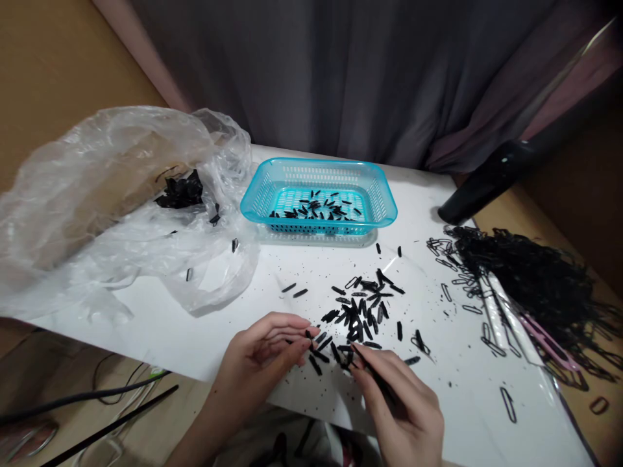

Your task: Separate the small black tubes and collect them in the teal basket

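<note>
My left hand (270, 353) is closed in a pinch on a small black strip (308, 335) between thumb and fingertips. In my right hand (403, 399) is a slim dark tool (377, 379), gripped like a pen; its kind is mostly hidden by the fingers. Its tip points toward the loose pieces between the hands. Just beyond both hands lies a scattered pile of small black strips (357, 314), some reaching under the right fingertips. Farther back stands a blue plastic basket (318, 228), with more of the same black strips lying on its floor.
A crumpled clear plastic bag (121, 240) holding a black bundle (182, 190) covers the left side. At right are a heap of black loops (525, 272), a long pink item (549, 344) and a black cylindrical post (481, 185). Cables (87, 395) hang below the table's left edge.
</note>
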